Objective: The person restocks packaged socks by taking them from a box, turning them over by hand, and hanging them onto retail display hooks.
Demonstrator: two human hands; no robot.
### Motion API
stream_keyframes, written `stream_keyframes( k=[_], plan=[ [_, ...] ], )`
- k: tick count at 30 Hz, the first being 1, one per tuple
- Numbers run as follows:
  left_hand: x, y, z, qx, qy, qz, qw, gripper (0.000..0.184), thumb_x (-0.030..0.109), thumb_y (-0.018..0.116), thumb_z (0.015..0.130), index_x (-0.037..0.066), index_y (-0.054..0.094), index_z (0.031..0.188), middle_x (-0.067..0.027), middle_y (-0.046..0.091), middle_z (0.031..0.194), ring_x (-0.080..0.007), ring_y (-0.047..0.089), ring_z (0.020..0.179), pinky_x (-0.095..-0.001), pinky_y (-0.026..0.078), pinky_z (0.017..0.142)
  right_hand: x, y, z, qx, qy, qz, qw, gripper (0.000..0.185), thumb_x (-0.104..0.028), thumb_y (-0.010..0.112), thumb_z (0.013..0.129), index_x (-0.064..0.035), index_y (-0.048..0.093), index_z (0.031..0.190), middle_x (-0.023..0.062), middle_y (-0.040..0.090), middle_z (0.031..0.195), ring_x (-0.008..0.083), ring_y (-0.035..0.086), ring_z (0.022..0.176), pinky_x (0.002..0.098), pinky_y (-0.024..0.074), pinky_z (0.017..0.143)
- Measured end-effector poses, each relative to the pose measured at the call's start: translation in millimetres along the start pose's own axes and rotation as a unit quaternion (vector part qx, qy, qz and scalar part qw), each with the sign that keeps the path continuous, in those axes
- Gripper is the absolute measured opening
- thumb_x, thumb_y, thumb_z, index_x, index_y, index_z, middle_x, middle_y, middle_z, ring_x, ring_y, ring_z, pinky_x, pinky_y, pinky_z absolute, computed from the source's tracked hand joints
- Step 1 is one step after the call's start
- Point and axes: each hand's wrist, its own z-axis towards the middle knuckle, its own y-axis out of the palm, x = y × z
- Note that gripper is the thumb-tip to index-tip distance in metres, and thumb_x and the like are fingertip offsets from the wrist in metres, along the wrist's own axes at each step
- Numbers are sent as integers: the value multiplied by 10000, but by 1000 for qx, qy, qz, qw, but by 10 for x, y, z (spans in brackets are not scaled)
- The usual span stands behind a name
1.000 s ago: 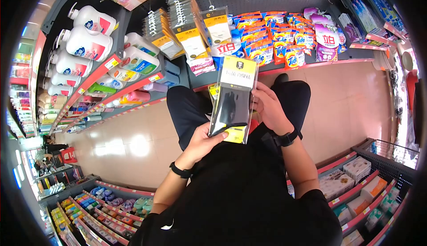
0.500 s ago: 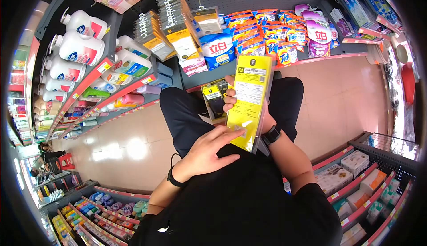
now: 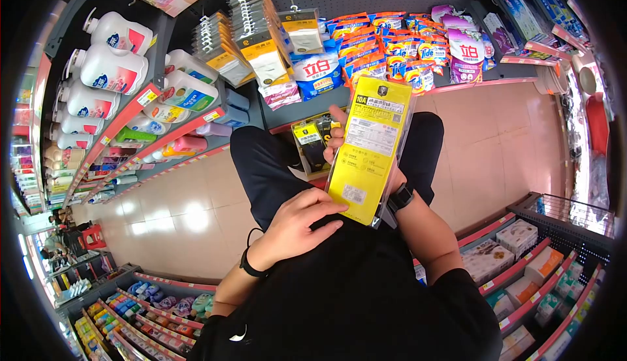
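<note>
My right hand [image 3: 336, 140] grips a flat yellow package [image 3: 361, 174] in a clear plastic sleeve. Its fingers wrap around the left edge, and the palm is hidden behind it. The package is tilted up towards me, showing a "10A" mark, printed text, a white table and a small barcode sticker near the bottom. My left hand [image 3: 302, 222] is open, its index finger stretched out to the package's lower left edge and its thumb apart. Between my knees, beyond the package, is a box of black-and-yellow packages [image 3: 312, 140].
Tide detergent bags [image 3: 398, 51] and a blue detergent bag [image 3: 318, 74] line the shelf ahead. Hanging packets [image 3: 264, 54] are on hooks. White pump bottles [image 3: 112, 67] fill the left shelves. Behind me are more shelves with boxes [image 3: 488, 260] and small bottles [image 3: 124, 305].
My left index finger has drawn back from over the barcode sticker to the package's lower edge, uncovering the sticker. The package has tilted slightly, and its print shows more clearly.
</note>
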Motion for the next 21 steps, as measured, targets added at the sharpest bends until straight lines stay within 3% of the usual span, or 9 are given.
stream_keyframes(
  k=[3,5,8,21],
  plan=[
    [-1,7,-6,7,-1,-5,1000,312,104,805,799,92,729,1102,-53,617,953,-231,641,863,-337,546,743,19,20,5,-38,10,-28,999,865,-491,647,924,-32,280,1559,138,642,1136,246,627,1078,407,413,1116],
    [6,4,-17,8,-3,-4,1000,310,105,805,799,93,730,1100,-52,617,954,-230,642,859,-335,546,740,73,158,-4,68,-25,-109,991,774,-511,544,992,-43,311,1564,48,553,1024,171,570,960,434,455,1067],
    [27,-14,-18,5,-2,2,1000,308,105,804,800,92,731,1099,-50,617,959,-229,642,852,-331,546,737,71,159,-1,51,-11,-105,993,788,-514,546,989,-45,296,1570,59,570,1025,193,593,984,476,418,1132],
    [3,-19,-27,-2,-6,-13,1000,290,99,778,823,80,729,1108,-62,623,976,-240,644,865,-341,547,750,64,190,-18,34,10,-90,995,805,-493,591,976,-54,281,1574,108,633,1094,264,630,1020,530,416,1121]
  ],
)
